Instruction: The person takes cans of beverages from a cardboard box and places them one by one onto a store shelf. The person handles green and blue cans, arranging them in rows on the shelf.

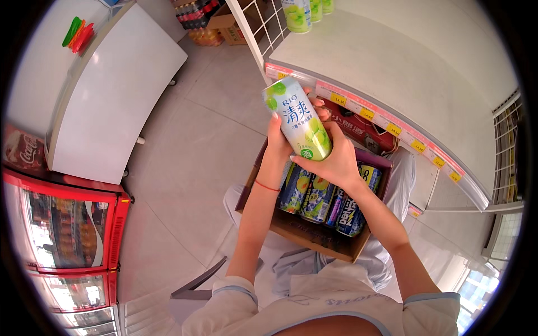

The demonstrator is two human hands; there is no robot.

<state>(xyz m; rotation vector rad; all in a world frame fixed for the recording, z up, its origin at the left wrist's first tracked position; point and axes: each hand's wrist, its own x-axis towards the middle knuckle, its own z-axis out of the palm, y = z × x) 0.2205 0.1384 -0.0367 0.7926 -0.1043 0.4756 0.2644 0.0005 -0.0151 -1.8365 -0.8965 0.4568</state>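
Observation:
Both my hands hold a tall RIO drink can, pale blue and green with printed lime slices and grapes. My left hand, with a thin red cord at its wrist, grips the can's side, its fingers wrapping behind. The lower end rests in my right hand. Below them, a cardboard box sits between my knees. Several drink cans lie in it, among them blue cans with yellow fruit and a dark blue can with white lettering. My forearms hide part of the box.
A white shelf with a price-tag strip stands ahead; green-and-white cans occupy its left end. Beneath it is a red carton. To the left stand a white cabinet on casters and a red glass-door fridge.

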